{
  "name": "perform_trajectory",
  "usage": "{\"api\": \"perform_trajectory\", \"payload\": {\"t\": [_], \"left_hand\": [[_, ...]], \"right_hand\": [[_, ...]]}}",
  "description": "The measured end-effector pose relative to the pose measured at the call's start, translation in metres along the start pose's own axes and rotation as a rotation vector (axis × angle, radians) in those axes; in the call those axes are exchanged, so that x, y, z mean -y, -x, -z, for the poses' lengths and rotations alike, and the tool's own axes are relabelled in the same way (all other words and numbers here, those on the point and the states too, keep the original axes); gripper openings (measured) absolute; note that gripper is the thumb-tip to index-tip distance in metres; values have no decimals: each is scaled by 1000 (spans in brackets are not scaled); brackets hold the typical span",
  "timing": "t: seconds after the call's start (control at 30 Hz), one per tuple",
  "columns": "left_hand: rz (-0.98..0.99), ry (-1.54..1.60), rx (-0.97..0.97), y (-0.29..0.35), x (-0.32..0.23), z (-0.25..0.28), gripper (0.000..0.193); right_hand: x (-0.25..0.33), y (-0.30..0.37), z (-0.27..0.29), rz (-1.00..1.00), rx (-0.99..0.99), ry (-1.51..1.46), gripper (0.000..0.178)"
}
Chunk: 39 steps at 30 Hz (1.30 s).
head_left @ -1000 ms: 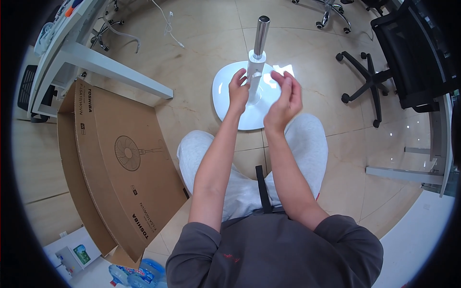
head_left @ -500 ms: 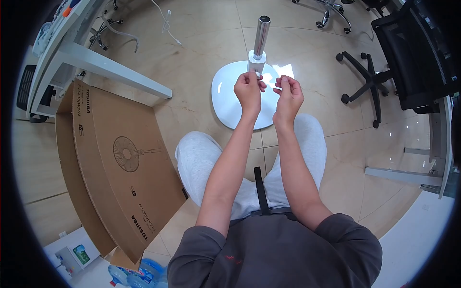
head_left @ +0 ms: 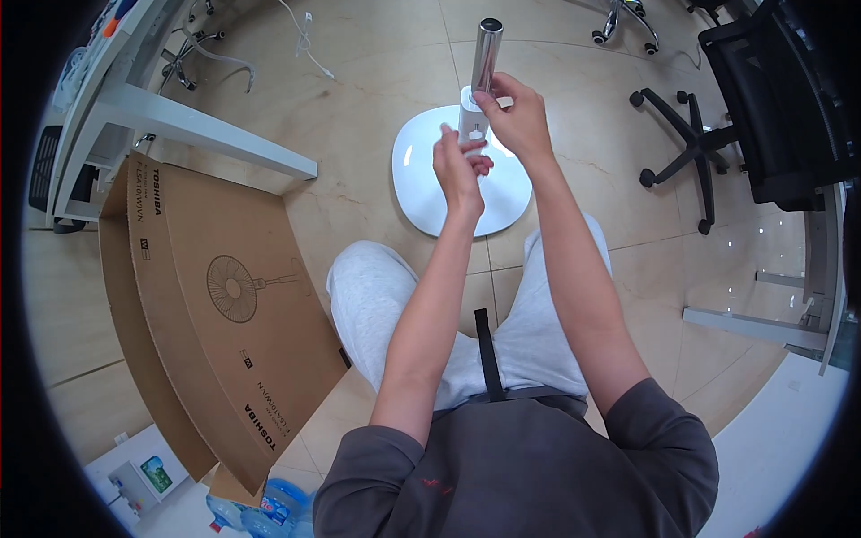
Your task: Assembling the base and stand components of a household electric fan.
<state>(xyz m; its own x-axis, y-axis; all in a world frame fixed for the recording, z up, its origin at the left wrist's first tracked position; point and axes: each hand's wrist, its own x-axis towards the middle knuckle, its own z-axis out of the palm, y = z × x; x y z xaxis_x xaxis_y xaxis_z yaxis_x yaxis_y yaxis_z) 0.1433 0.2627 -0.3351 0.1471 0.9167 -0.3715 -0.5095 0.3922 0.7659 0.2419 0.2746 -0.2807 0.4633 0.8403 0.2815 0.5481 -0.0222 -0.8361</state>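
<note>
A white rounded fan base (head_left: 421, 184) lies flat on the floor in front of my knees. From it rises a white neck (head_left: 469, 117) with a shiny chrome pole (head_left: 487, 56) standing upright in its top. My right hand (head_left: 520, 117) is closed round the lower end of the pole, just above the neck, thumb on the near side. My left hand (head_left: 460, 175) is beside the front of the neck, thumb raised and fingers loosely bent apart. I see nothing held in it; whether its fingertips touch the neck I cannot tell.
An open cardboard box (head_left: 242, 350) printed with a fan drawing stands at my left, beside a white table leg (head_left: 206, 134). Blue water bottles (head_left: 278, 507) lie behind it. A black office chair (head_left: 771, 108) is at the right. A white cable (head_left: 309, 45) trails on the floor ahead.
My right hand has moved up and forward from beside the neck and taken hold of the pole. The fingers of my left hand have loosened at the neck.
</note>
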Motion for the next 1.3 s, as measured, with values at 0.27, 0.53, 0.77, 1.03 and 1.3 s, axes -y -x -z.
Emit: {"api": "perform_trajectory", "payload": {"t": [0.27, 0.53, 0.77, 1.03, 1.3], "left_hand": [[17, -14, 125, -1, 3, 6, 37], [-413, -228, 81, 6, 7, -10, 37], [45, 120, 125, 3, 2, -2, 34], [-225, -111, 116, 0, 7, 1, 42], [-136, 75, 99, 4, 11, -10, 39]], "right_hand": [[-6, -3, 1, 27, 33, -19, 25], [-8, -2, -1, 81, 20, -1, 25], [-4, -3, 2, 103, 32, 76, 23], [-4, -3, 2, 74, 41, 31, 25], [-4, -2, 2, 64, 34, 44, 25]]}}
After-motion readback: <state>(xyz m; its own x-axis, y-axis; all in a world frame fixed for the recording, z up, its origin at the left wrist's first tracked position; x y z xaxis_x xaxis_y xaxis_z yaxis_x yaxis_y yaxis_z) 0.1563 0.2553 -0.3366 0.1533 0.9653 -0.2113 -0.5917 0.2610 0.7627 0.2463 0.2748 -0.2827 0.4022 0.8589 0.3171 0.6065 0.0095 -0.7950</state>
